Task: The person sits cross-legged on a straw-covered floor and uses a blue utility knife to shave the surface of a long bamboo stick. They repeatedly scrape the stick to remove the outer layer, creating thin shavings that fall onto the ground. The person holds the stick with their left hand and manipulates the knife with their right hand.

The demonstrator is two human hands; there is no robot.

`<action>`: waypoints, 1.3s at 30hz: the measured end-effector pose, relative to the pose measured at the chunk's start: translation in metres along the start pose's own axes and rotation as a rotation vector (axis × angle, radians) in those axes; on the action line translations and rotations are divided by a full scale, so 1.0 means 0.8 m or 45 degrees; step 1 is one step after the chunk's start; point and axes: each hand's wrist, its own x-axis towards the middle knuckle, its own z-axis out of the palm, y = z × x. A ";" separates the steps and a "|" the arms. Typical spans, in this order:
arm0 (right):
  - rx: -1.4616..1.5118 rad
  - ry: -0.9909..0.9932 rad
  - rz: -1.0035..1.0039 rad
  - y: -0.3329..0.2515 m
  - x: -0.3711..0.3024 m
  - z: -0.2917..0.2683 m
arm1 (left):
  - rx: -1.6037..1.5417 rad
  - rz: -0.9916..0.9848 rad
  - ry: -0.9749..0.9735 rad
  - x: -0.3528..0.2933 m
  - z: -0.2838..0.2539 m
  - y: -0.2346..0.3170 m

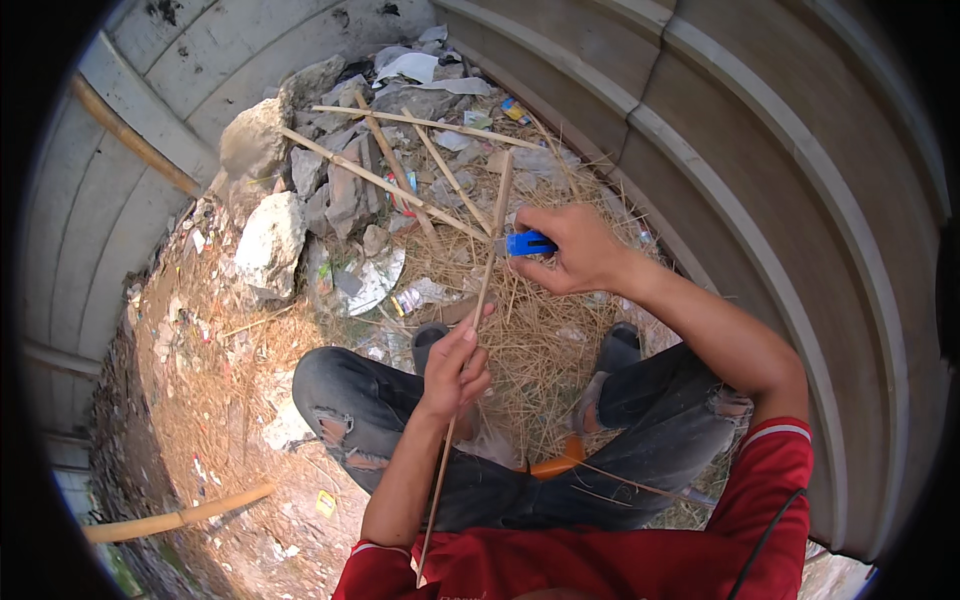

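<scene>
My left hand (457, 372) is closed round a long, thin bamboo strip (485, 283). The strip slants from near my chest, past my left wrist, up toward the rubble. In my right hand (572, 248) is a blue utility knife (530, 243), pinched between thumb and fingers. Its blade end meets the strip, or nearly so, above my left hand; whether it cuts in is too small to tell. Several more bamboo strips (385, 183) lie crossed over the stones just beyond, their near ends close to the knife.
Broken stones (272, 240) and litter are heaped ahead. Straw-like shavings (530, 340) cover the ground between my feet, with an orange object (558, 458) near my knees. A ribbed metal wall (740, 200) rises close on the right, and a bamboo pole (180, 515) lies left.
</scene>
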 end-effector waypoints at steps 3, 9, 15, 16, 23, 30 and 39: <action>0.028 0.076 -0.104 -0.010 0.004 -0.006 | 0.075 -0.001 -0.003 0.002 0.004 -0.002; -0.032 -0.119 -0.157 0.009 0.009 -0.001 | 0.245 0.007 -0.072 0.005 0.001 -0.013; 0.422 -0.123 0.179 0.018 0.015 0.001 | 0.248 0.003 -0.151 0.005 0.004 -0.011; 0.461 -0.135 0.269 0.014 0.016 -0.001 | 0.237 0.002 -0.157 0.004 0.003 -0.010; 0.929 -0.059 0.349 0.024 0.010 0.003 | 0.118 -0.118 -0.197 -0.004 0.008 -0.002; 1.176 0.350 0.505 0.025 0.026 -0.073 | -0.072 -0.138 -0.225 -0.012 -0.002 0.004; 0.002 0.133 0.692 0.004 0.008 -0.064 | -0.072 -0.090 -0.189 -0.007 0.003 0.006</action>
